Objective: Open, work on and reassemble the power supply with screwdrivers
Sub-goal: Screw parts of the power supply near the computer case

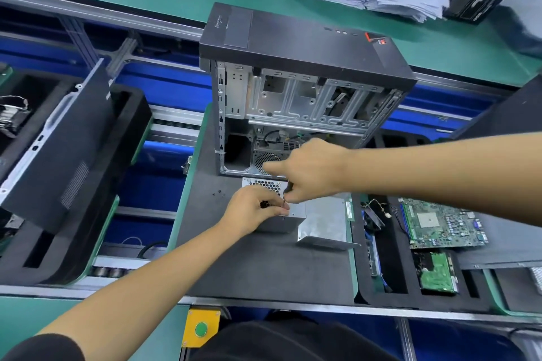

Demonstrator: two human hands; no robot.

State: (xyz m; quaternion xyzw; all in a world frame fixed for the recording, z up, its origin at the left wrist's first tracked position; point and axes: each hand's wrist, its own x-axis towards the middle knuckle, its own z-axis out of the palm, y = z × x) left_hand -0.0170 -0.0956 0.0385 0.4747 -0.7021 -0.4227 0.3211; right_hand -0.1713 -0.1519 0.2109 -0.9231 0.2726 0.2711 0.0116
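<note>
The power supply [289,215] sits at the centre of the frame on a dark foam pallet [264,267], just below the open computer case [296,91], its honeycomb vent grille facing up and a loose grey metal cover [322,223] lying against its right side. The left hand [253,211] comes in from the lower left and grips the top edge of the box, fingers curled over the grille to steady it. The right hand [311,173] reaches in from the right, forefinger stretched out towards the left, the other fingers pinching what looks like a thin dark screwdriver [289,189] pointed down at the box; the tip is hidden between the two hands.

My read: a screw on the top edge is being worked. It wants the bit seated square and pressed straight down, with the left hand holding the box from sliding on the foam. A few tiny dark specks [219,193], perhaps screws, lie to the left on the pallet; best keep them together.

For writing: a faint brand mark on the case's front panel, upper centre, too blurred to read; a red badge at its right end and a green-edged label beside the cover are also illegible.
</note>
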